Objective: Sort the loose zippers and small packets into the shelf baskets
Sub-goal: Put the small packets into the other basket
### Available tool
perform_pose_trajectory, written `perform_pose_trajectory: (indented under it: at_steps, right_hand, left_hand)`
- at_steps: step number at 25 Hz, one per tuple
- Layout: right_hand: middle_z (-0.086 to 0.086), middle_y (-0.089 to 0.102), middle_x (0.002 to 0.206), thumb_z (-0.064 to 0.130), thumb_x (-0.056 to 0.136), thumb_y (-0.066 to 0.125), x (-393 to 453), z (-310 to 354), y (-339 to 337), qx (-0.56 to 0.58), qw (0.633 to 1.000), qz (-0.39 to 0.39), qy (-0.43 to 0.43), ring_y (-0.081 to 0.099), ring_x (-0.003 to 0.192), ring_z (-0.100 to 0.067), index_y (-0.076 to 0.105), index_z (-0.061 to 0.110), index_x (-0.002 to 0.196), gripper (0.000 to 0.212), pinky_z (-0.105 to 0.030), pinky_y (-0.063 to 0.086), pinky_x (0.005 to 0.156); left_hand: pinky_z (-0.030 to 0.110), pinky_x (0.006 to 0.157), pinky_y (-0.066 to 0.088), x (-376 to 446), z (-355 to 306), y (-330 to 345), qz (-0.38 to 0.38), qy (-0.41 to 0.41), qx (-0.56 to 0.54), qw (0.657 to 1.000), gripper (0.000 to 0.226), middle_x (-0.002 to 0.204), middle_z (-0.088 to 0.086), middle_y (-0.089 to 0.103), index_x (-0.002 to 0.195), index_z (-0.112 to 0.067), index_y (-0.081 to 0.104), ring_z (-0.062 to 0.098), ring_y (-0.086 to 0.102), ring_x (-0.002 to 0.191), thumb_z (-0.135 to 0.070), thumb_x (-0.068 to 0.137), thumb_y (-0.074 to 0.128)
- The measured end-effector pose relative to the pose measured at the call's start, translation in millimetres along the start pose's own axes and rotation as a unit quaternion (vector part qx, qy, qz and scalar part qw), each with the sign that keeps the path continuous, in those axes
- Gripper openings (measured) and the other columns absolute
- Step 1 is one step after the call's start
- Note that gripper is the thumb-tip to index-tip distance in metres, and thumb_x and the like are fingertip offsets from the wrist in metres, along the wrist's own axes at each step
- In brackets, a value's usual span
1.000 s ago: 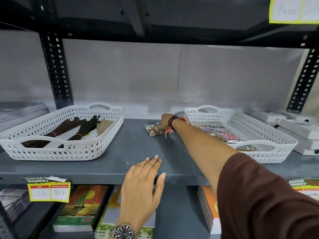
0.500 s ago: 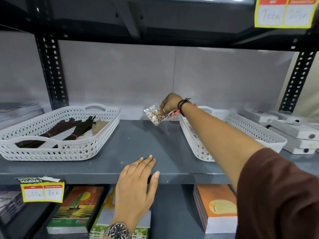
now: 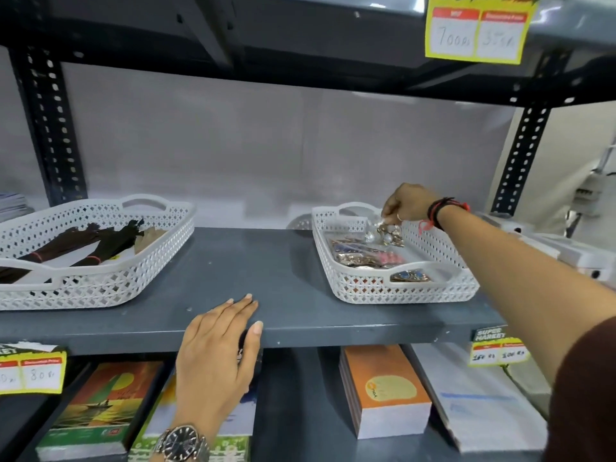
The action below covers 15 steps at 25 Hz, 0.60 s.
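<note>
The right hand (image 3: 408,203) pinches a small packet (image 3: 386,232) that hangs just below its fingers, over the right basket (image 3: 353,288). The left hand (image 3: 216,358) rests flat and empty on the shelf (image 3: 283,278). A low release should land the packet flat beside the others.

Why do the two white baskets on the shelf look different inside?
The left basket holds long dark zipper bundles tied with red bands; the right basket holds small shiny packets. No hand is over the left basket, while the right hand holds a clear packet over the right basket. Both are white, lattice-sided, with handles.
</note>
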State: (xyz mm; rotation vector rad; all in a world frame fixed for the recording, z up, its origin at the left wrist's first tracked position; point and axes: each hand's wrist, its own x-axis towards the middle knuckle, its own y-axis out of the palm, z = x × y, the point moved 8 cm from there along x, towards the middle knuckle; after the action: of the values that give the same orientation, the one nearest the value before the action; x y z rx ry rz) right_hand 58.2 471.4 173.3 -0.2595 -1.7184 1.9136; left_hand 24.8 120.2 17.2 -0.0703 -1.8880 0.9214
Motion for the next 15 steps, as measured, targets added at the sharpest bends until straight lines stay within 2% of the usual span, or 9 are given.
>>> perform_pose_trajectory:
  at_steps: [3,7,9,12,15]
  right_hand:
    - [-0.013,0.076,0.103,0.014,0.080,0.075,-4.5,-18.2,16.8,-0.031,0.999,0.025,0.000,0.063,0.084,-0.014,0.075,0.005,0.101,0.023,-0.020,0.042,0.080]
    - [-0.012,0.076,0.104,0.013,0.079,0.075,-6.2,-21.4,29.5,-0.047,0.998,0.036,-0.018,0.068,0.097,-0.021,0.075,0.005,0.101,0.023,-0.018,0.039,0.079]
    - [-0.011,0.076,0.105,0.012,0.080,0.074,-7.1,-19.9,35.1,-0.047,0.998,0.047,-0.024,0.064,0.088,-0.015,0.075,0.006,0.101,0.022,-0.018,0.038,0.078]
    - [-0.010,0.075,0.106,0.012,0.079,0.075,-6.4,-17.8,42.8,-0.041,0.996,0.063,-0.038,0.061,0.087,-0.011,0.076,0.007,0.102,0.023,-0.020,0.043,0.083]
    - [-0.010,0.075,0.107,0.010,0.079,0.075,-8.4,-16.9,43.6,-0.030,0.996,0.069,-0.038,0.067,0.102,-0.020,0.076,0.008,0.103,0.024,-0.026,0.046,0.092]
  left_hand:
    - [0.029,0.100,0.028,0.0,-0.3,-0.4,0.001,-0.008,0.002,1.000,0.045,0.122,-0.006,0.065,0.117,-0.020,0.068,0.014,0.055,0.117,-0.041,0.096,0.035]
    - [0.030,0.100,0.029,-0.2,-1.6,-0.4,-0.005,-0.013,0.003,1.000,0.045,0.122,-0.006,0.065,0.118,-0.020,0.067,0.015,0.055,0.117,-0.042,0.096,0.034]
    - [0.031,0.101,0.030,-0.6,-1.3,-0.7,-0.008,-0.013,0.000,1.000,0.045,0.123,-0.006,0.065,0.118,-0.021,0.067,0.015,0.056,0.117,-0.042,0.096,0.034]
    - [0.034,0.100,0.032,-1.1,-1.2,-0.6,-0.007,-0.012,0.000,1.000,0.045,0.123,-0.004,0.065,0.118,-0.020,0.067,0.016,0.056,0.117,-0.042,0.096,0.035]
    - [0.033,0.101,0.031,-0.1,-1.3,-0.2,-0.010,-0.015,0.004,1.000,0.046,0.124,-0.004,0.064,0.119,-0.020,0.067,0.017,0.056,0.117,-0.043,0.096,0.034]
